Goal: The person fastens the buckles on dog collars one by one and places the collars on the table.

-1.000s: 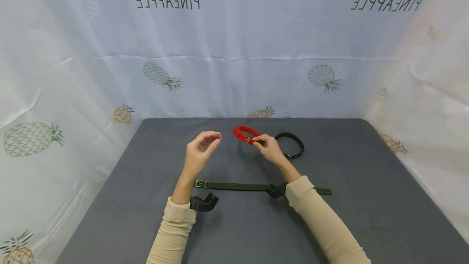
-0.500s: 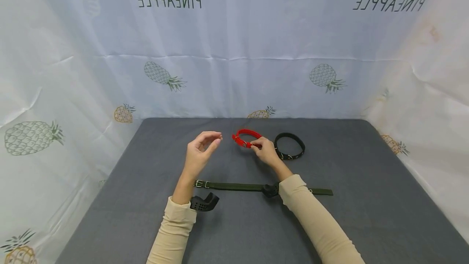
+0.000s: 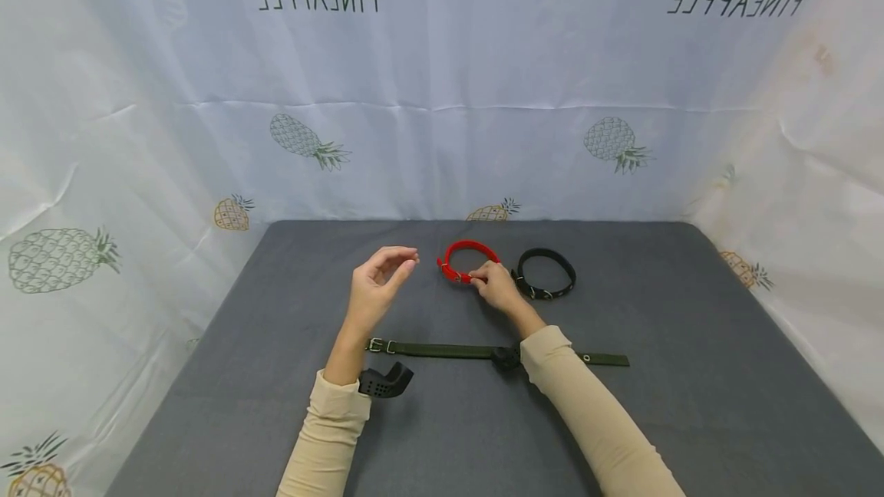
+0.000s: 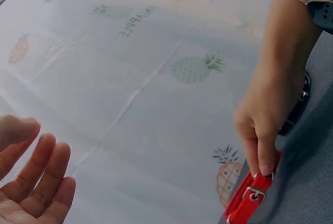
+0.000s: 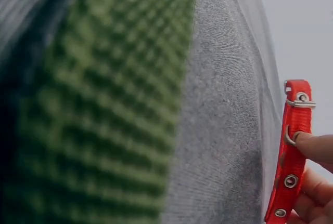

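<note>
Between its thumb and fingers my right hand (image 3: 499,287) pinches a red dog collar (image 3: 453,274), buckled into a ring, at its near right side, low over the table. In the right wrist view the red collar (image 5: 297,156) shows metal eyelets and a D-ring by the thumb. A black collar (image 3: 550,253), likewise closed in a loop, lies just right of that hand. My left hand (image 3: 373,287) hovers left of the red collar with nothing in it, fingers loosely bent and thumb apart. Stretched flat below both hands is a green collar (image 3: 435,350), partly hidden by the right forearm.
A dark grey cloth covers the table (image 3: 276,436). Behind and beside it hangs a white curtain (image 3: 442,167) printed with pineapples. Each wrist wears a black camera mount, such as the left mount (image 3: 385,381).
My right hand has lowered the red collar toward the table and drawn it slightly nearer, tilting it flatter. More of the black collar shows. The left hand has stayed in place.
</note>
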Tool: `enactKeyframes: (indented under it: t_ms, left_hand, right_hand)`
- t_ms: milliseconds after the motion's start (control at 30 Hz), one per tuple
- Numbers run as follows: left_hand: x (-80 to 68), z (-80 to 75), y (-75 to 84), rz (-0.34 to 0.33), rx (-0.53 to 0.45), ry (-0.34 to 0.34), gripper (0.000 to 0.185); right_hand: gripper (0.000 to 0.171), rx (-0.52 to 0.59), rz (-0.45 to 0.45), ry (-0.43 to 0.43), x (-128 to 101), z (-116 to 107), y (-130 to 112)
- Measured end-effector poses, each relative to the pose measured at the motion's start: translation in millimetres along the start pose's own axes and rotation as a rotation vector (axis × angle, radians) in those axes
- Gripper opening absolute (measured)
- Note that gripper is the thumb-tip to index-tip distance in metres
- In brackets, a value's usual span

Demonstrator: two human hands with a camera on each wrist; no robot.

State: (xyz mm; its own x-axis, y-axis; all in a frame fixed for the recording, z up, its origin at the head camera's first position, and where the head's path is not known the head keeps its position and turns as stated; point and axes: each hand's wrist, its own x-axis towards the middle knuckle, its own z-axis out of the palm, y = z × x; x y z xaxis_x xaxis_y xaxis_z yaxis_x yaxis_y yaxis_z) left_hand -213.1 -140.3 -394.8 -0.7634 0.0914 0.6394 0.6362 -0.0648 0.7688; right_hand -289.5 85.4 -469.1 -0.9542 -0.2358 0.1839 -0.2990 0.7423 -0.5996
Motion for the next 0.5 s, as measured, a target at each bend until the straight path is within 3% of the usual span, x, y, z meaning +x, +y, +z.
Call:
enactKeyframes:
  t_ms: [367, 500]
  left_hand:
    - [0.4, -1.6, 0.3, 0.003, -0.002, -0.009, 0.020]
    - [0.2, -2.4, 0.1, -0.003, -0.003, -0.010, 0.021]
  right_hand:
    - [0.018, -0.063, 0.041, -0.024, 1.9, 4.3, -3.1]
    - [0.019, -0.069, 0.017, -0.038, 1.9, 4.1, -2.7]
